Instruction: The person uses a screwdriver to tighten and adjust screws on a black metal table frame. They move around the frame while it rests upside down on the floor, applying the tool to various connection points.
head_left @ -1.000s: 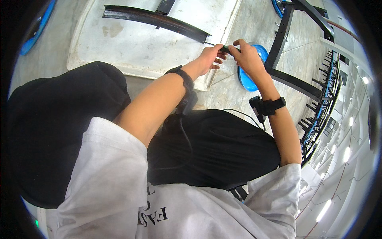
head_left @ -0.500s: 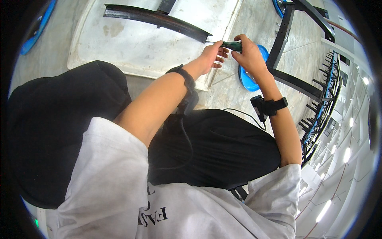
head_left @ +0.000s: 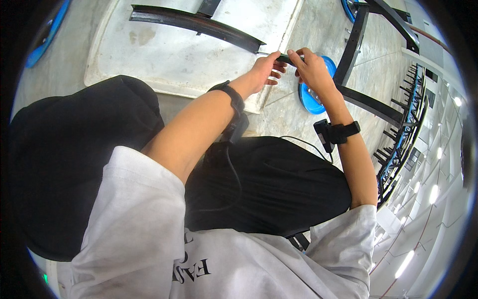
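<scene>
A screwdriver (head_left: 282,58) with a dark green handle lies level between my hands, its thin shaft reaching left to the end of a black metal bar (head_left: 209,30). Wrapped over the rear of the handle are the thumb and fingers of my right hand (head_left: 314,71). My left hand (head_left: 263,71) pinches the screwdriver where shaft and handle meet, its lower fingers loosely curled. The tip meets the end of the bar, but any screw there is too small to make out. A second black piece (head_left: 208,7) joins the bar from the far side.
Under the bar is a stained white board (head_left: 164,65). A blue round dish (head_left: 312,102) with small parts sits on the floor beyond my right wrist. Black metal frames (head_left: 351,47) stand at the right, and a long rack (head_left: 406,134) runs farther off. A cable (head_left: 308,143) trails from my wristband.
My right hand has turned around the screwdriver handle, its fingers closing over more of it. The left hand, the bar and the board have stayed in place.
</scene>
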A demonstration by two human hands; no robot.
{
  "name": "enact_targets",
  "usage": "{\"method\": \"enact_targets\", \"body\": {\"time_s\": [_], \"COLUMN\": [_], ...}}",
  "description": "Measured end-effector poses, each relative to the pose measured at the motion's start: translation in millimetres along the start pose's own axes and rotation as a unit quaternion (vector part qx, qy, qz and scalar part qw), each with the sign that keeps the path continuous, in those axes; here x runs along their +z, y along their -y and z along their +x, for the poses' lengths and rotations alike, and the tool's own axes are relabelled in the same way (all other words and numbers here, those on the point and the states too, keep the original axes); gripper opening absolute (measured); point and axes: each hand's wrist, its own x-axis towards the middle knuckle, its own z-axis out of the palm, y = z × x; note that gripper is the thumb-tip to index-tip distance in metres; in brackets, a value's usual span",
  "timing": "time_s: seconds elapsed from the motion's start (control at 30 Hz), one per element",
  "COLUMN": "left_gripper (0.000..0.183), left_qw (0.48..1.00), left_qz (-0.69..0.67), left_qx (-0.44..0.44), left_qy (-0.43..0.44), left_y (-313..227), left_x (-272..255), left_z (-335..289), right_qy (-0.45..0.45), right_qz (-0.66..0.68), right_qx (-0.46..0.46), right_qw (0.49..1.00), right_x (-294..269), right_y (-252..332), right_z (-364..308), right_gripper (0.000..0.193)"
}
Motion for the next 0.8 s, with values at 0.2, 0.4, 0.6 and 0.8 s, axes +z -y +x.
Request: {"method": "enact_targets", "body": {"time_s": [0.2,0.4,0.6,0.8], "left_gripper": [0.04,0.04,0.039,0.038], "left_qw": [1.0,1.0,1.0,1.0], "left_qz": [0.009,0.002,0.01,0.008], "left_qx": [-0.012,-0.015,-0.018,-0.021], "left_qy": [0.008,0.007,0.023,0.018], "left_y": [1,4,-2,-2], "left_x": [5,1,3,3], "left_z": [2,3,1,-2], "right_qy": [-0.15,0.056,-0.112,0.003], "right_qz": [-0.12,0.019,-0.098,0.003], "right_qx": [-0.29,0.022,-0.235,-0.007], "right_qw": [0.938,0.998,0.961,1.0], "right_x": [7,0,4,1], "right_y": [-32,-2,-24,-8], "right_z": [11,1,8,4], "right_gripper": [0.04,0.036,0.036,0.032]}}
